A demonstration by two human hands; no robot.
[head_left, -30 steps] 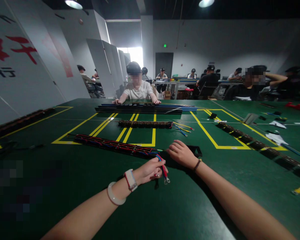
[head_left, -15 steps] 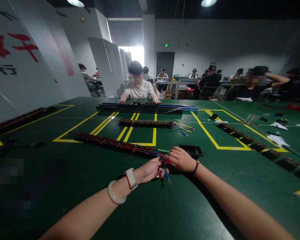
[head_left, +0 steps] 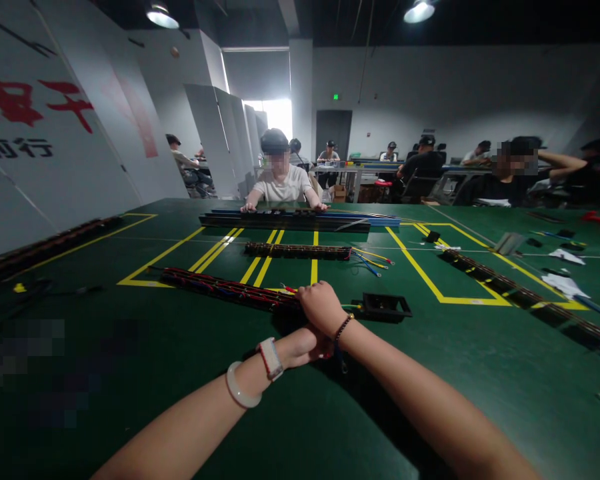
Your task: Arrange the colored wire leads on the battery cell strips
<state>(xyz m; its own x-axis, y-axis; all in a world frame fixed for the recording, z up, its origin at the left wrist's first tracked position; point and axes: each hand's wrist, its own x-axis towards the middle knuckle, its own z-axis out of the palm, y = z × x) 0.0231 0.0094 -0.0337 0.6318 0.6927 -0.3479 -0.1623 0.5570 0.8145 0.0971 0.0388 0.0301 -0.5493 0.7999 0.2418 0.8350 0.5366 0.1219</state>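
Observation:
A long black wire harness [head_left: 230,288] with red and blue wires lies slantwise on the table. My right hand [head_left: 323,307] is closed over its near end, and a red cable [head_left: 289,289] with a metal lug sticks out past the knuckles. Just below and partly covered by it, my left hand [head_left: 305,345] is curled shut around the cables. A blue cable [head_left: 341,359] with a ring lug hangs down beside its fingers. Right of the hands, a black rectangular frame [head_left: 387,305] rests on the table, with a yellow-green wire [head_left: 351,306] running toward it.
Beyond lies a shorter harness [head_left: 300,251] with loose lugged cables [head_left: 373,259]. Another harness [head_left: 500,280] stretches along the right, one more [head_left: 45,247] along the left. A person [head_left: 280,177] sits opposite, hands on long dark channels [head_left: 290,223]. Yellow tape [head_left: 475,301] marks the green table.
My right hand has moved left, across the harness end and over my left hand. The red cable now points left instead of lying between the hands. My left hand stays near its place.

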